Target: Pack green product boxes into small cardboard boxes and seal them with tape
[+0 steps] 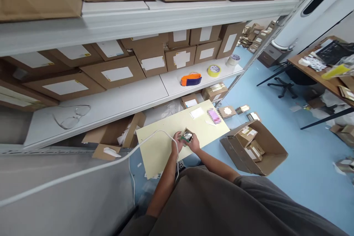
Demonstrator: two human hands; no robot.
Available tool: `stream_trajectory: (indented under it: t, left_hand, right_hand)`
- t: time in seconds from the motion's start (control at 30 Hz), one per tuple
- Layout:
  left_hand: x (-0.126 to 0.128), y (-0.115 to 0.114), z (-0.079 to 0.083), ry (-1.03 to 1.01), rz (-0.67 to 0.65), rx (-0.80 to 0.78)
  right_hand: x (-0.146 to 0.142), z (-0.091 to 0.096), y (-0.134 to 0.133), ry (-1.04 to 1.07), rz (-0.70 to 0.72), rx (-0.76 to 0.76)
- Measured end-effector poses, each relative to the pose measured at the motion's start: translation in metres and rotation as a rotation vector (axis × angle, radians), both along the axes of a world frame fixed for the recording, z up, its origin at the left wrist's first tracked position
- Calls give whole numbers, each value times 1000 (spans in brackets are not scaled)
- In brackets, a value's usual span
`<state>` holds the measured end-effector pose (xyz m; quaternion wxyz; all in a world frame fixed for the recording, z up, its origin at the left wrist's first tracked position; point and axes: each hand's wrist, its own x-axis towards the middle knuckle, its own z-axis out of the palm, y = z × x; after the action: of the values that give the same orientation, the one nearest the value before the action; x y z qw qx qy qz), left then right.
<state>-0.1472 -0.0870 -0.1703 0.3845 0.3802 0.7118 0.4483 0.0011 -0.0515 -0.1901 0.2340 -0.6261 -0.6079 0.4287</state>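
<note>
Green and brown, a small open box [187,135] sits clamped in the grip of left hand [177,142] and right hand [195,143] over the near side of the desk [159,142]. Farther off lies a white paper [197,113]; beyond, a yellow tape roll [213,73] rests on the shelf [132,96].

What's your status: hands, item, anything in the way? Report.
Left hand and right hand gripping small open box. Box held above pale yellow tabletop. White cable looping past left hand.
</note>
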Motion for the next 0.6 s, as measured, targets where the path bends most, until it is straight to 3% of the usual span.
stream_trajectory:
  t: [0.13,0.23,0.33,0.43,0.6]
  left_hand:
    - [-4,-2,32,240,-29,126]
    - [-5,-1,45,396,-184,135]
    - [-10,2,44,393,-272,20]
    - [-15,4,37,301,-234,-84]
    - [-16,4,29,187,-181,-71]
  right_hand:
    - [-21,3,-10,-65,-96,-70]
    - [-32,7,-10,-77,-78,-96]
    - [-35,10,-6,-82,-9,-107]
    - [-28,12,0,-30,95,-88]
    - [-4,25,10,111,148,-41]
